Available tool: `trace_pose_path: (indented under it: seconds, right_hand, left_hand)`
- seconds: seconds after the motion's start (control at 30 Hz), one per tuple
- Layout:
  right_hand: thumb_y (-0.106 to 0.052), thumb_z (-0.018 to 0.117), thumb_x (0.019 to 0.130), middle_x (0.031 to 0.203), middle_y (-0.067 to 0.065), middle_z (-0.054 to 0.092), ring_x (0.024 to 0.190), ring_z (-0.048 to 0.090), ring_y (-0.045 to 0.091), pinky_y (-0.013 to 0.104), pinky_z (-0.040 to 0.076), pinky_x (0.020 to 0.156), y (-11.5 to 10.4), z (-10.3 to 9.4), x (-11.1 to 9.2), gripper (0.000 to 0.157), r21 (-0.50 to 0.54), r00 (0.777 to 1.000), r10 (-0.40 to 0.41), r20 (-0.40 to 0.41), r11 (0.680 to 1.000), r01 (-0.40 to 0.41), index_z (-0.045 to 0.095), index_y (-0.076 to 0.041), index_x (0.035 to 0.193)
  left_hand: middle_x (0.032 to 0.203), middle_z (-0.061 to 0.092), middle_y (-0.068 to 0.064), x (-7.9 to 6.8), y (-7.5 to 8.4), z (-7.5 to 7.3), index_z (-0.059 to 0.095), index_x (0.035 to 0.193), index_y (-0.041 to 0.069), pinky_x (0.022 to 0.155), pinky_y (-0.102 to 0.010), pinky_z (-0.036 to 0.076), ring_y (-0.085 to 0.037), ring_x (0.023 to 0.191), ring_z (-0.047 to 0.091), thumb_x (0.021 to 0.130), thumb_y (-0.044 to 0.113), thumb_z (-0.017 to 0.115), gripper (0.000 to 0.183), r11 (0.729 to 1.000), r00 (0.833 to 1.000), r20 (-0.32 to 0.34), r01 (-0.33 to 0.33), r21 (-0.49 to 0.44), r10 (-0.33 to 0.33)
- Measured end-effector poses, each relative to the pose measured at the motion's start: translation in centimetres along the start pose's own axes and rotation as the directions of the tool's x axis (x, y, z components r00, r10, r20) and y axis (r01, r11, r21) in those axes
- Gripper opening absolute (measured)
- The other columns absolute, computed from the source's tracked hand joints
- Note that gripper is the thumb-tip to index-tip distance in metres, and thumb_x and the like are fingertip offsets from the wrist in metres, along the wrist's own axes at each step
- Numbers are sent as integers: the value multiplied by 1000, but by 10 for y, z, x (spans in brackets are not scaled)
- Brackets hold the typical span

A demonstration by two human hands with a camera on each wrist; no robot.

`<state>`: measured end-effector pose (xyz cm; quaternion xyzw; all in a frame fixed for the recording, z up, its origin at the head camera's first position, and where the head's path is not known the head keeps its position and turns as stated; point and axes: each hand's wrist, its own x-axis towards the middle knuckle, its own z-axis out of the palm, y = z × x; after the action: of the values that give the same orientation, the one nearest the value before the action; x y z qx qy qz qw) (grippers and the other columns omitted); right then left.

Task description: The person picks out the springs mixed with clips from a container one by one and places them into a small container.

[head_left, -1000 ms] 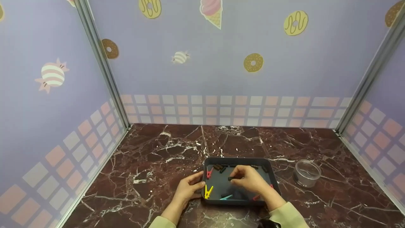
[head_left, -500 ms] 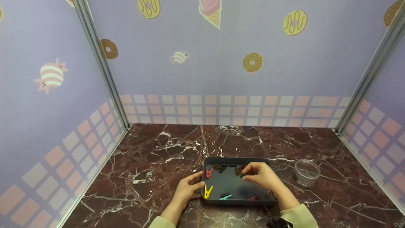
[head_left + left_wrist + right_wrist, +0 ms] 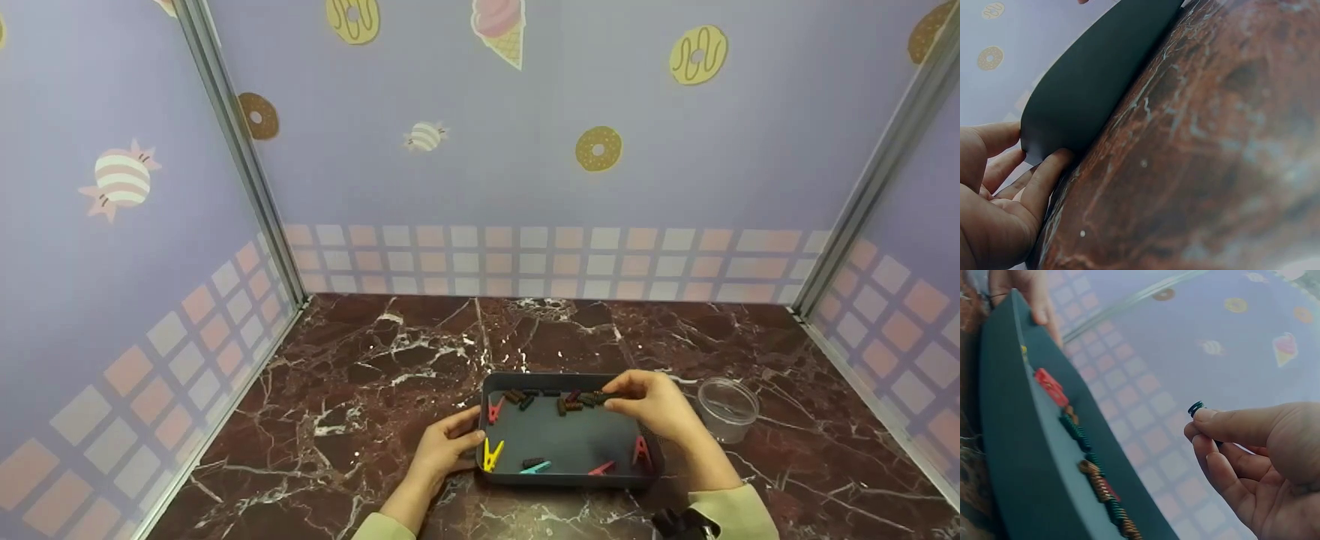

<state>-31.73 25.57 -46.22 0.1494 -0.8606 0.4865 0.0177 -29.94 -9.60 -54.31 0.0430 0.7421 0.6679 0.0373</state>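
Observation:
My left hand (image 3: 444, 448) grips the left side of a dark rectangular tray (image 3: 570, 478), its fingers against the outer wall near a corner in the left wrist view. Above the tray's back right corner is my right hand (image 3: 654, 405). It pinches a small dark green coil (image 3: 1196, 408) between thumb and fingers, raised above the tray rim in the right wrist view. Several brown, dark green and dark red coils (image 3: 573, 407) lie along the tray's back wall. Another dark coil (image 3: 533, 462) lies near the front beside a light blue clothespin (image 3: 536, 468).
A yellow clothespin (image 3: 492, 454) and a red clothespin (image 3: 495, 410) stand at the tray's left side, with further red clothespins (image 3: 640, 451) at front right. A round clear plastic container (image 3: 727, 410) stands right of the tray on the marbled table (image 3: 360, 420). Patterned walls (image 3: 525, 187) enclose the table.
My right hand has moved from over the tray's middle, past the coils at the back, to its back right corner, uncovering the red clothespins. My left hand keeps its place.

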Motion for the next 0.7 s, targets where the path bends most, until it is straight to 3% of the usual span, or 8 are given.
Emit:
trace_pose_path:
  seconds: [0.17, 0.3, 0.5, 0.7]
  right_hand:
    - [-10, 78, 90, 98, 10, 77, 81, 68, 5, 21, 58, 72, -1, -15, -5, 21, 31, 998, 43, -48, 999, -42, 75, 0, 108]
    - [-13, 79, 90, 99, 9, 78, 79, 68, 4, 21, 56, 70, -1, -28, -9, 23, -3, 993, 64, -102, 998, -64, 75, 0, 110]
    - [-16, 78, 91, 101, 11, 78, 80, 66, 2, 20, 54, 71, 7, -51, -16, 28, -72, 972, 117, -203, 988, -134, 74, 1, 113]
    - [-21, 78, 92, 109, 17, 77, 84, 64, 3, 19, 53, 71, 21, -75, -26, 32, -191, 946, 151, -287, 959, -211, 74, 0, 116]
  left_hand:
    - [145, 55, -32, 0, 1, 0, 58, 142, -4, 101, -48, 58, -48, 136, 52, 94, 7, 72, 51, 1000, 1000, -5, -9, 23, 10]
    - [144, 58, -29, 0, 0, -1, 60, 141, -3, 108, -50, 53, -48, 139, 50, 94, 8, 73, 50, 999, 1000, -14, -19, 51, 20]
    - [146, 54, -31, 0, 1, 0, 58, 143, -3, 98, -44, 60, -48, 141, 48, 94, 7, 72, 52, 1000, 1000, -7, 9, 6, -9]
    - [149, 50, -33, -1, 1, 0, 56, 145, -3, 88, -43, 64, -47, 140, 49, 95, 6, 71, 53, 998, 999, 14, 36, -46, -35]
